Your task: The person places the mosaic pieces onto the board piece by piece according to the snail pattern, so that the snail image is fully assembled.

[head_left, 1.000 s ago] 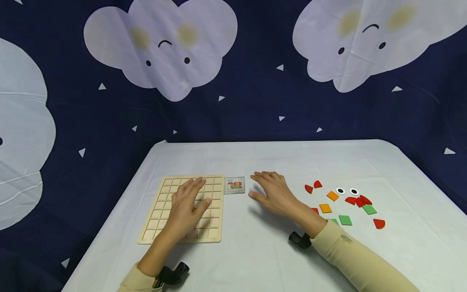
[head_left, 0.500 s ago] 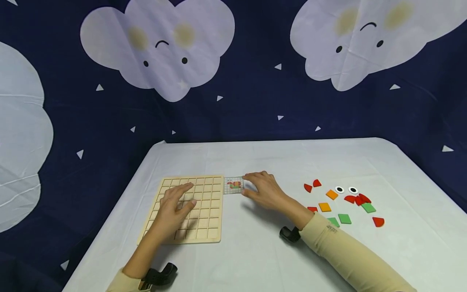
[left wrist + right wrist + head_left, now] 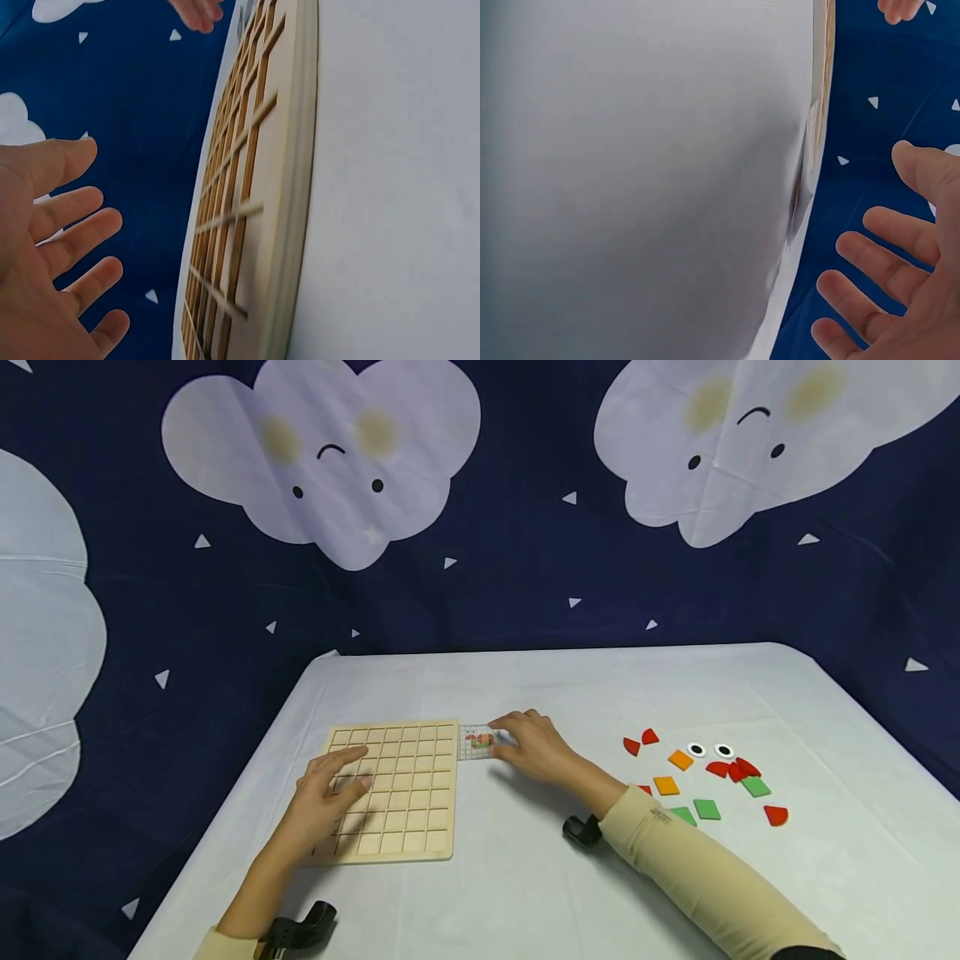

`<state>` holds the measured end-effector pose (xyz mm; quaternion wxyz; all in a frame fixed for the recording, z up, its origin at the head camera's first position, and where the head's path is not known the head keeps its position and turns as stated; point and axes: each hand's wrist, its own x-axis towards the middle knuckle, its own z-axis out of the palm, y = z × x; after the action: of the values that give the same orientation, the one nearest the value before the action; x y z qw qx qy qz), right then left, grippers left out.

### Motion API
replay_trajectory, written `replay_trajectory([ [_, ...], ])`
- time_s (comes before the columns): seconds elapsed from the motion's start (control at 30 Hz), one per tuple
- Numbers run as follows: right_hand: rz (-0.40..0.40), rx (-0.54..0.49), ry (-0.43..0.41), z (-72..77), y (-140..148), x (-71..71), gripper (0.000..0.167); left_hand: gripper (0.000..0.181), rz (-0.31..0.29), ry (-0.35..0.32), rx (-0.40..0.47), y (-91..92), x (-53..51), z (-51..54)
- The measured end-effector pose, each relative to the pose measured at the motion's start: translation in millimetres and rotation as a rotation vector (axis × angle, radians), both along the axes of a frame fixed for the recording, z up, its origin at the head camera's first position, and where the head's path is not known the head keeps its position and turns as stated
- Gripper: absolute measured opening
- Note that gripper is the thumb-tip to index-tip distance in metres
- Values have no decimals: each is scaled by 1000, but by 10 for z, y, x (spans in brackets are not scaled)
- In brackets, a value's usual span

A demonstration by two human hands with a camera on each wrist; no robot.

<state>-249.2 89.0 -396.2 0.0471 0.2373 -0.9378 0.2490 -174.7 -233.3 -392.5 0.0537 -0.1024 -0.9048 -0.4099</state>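
A square wooden grid board point(image 3: 412, 793) lies on the left of the table. Over its left part hovers my left hand point(image 3: 318, 802), fingers spread and holding nothing; the left wrist view shows the palm apart from the board. Against the board's right edge lies a small gridded picture card point(image 3: 474, 743) with a red, orange and green figure. My right hand point(image 3: 534, 747) is at the card's right side, fingers loosely extended and partly covering it. In the right wrist view its fingers point(image 3: 877, 262) hold nothing; contact with the card cannot be made out.
Flat pieces are scattered on the right: red quarter-rounds point(image 3: 776, 816), orange squares point(image 3: 666, 786), green squares point(image 3: 707, 810) and two white eye discs point(image 3: 696, 750). The right forearm hides some of this area. A white cloth covers the table point(image 3: 510, 893), with a dark blue cloud-print curtain point(image 3: 525, 593) behind.
My left hand has moved left and slightly down across the board. My right hand has shifted left to the card's edge. The board, card and pieces have stayed put.
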Motion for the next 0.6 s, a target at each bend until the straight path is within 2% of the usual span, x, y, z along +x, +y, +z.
replay_trajectory([
  [0.13, 6, 0, -15, -10, -21, -47, 42, 50, 7, -50, -2, -114, 6, -3],
  [0.43, -5, -11, -70, -21, -71, -118, 42, 53, 9, -109, 13, -402, -38, -10],
  [0.6, -13, -8, -93, -28, -92, -145, 42, 54, -21, -118, 31, -538, -81, -45],
])
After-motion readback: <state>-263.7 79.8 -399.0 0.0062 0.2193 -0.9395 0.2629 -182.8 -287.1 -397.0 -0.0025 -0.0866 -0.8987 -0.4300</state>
